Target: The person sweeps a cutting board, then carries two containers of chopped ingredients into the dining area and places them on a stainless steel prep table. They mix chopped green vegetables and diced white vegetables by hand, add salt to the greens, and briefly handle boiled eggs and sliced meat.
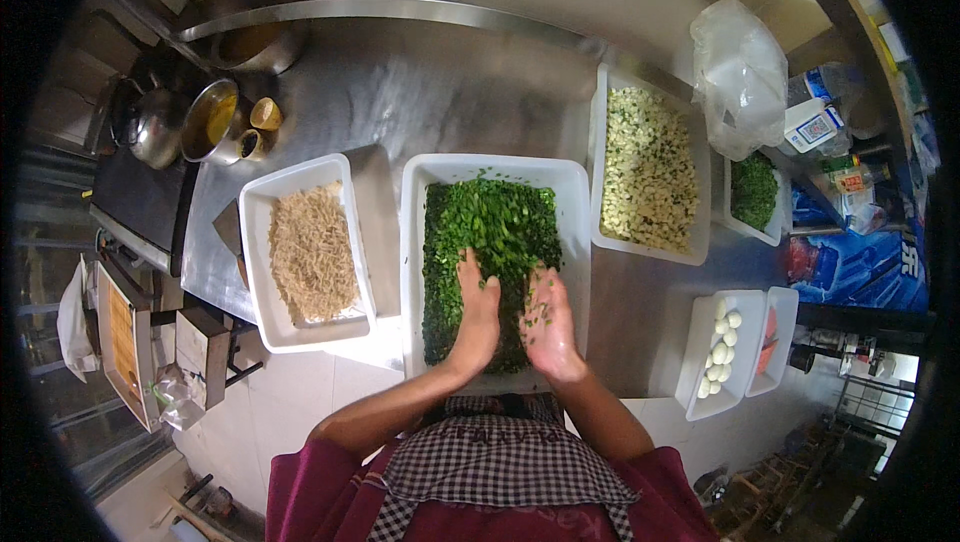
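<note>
A white plastic tub (414, 242) full of chopped green leaves (480, 219) stands on the steel table in front of me. My left hand (478, 309) is over the greens at the tub's middle, fingers stretched forward. Facing it, on the right, my right hand (551, 317) has its palm turned inward with bits of green stuck to it. The palms are apart. Some greens between and ahead of the fingers are blurred, as if tossed. Whether the fingertips hold any greens cannot be told.
Left stands a tub of pale brown shreds (313, 257); right, a tub of diced white and green food (649, 171). Farther right are a small tub of greens (754, 193), peeled eggs (720, 353) in a tray and a pink item (766, 354). Metal bowls (214, 122) stand at back left.
</note>
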Action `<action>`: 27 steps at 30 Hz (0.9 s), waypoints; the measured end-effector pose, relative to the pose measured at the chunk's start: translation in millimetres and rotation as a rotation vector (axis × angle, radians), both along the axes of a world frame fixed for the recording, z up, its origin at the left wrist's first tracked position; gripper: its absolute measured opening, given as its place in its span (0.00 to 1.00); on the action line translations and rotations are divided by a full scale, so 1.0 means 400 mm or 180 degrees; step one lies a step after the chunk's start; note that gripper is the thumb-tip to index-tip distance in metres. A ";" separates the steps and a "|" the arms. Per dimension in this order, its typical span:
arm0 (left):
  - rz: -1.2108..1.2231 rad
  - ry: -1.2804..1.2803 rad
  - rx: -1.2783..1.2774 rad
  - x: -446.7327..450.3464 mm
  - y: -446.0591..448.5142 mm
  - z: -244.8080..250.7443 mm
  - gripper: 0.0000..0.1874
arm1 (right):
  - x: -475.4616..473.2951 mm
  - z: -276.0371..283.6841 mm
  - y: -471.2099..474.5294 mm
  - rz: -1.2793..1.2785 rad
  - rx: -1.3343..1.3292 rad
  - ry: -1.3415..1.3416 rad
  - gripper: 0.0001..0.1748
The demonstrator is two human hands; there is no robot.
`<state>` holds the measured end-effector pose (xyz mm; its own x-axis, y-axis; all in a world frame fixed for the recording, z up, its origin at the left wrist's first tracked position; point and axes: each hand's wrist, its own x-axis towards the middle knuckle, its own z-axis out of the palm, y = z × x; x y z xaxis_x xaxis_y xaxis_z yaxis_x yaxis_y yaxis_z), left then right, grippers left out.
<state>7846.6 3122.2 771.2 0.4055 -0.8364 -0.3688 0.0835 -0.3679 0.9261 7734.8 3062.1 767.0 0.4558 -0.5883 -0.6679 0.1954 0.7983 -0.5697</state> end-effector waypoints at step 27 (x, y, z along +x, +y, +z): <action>0.0219 0.3353 -0.0018 0.036 0.023 0.055 0.35 | 0.028 -0.016 0.133 0.0844 -0.3306 0.0803 0.28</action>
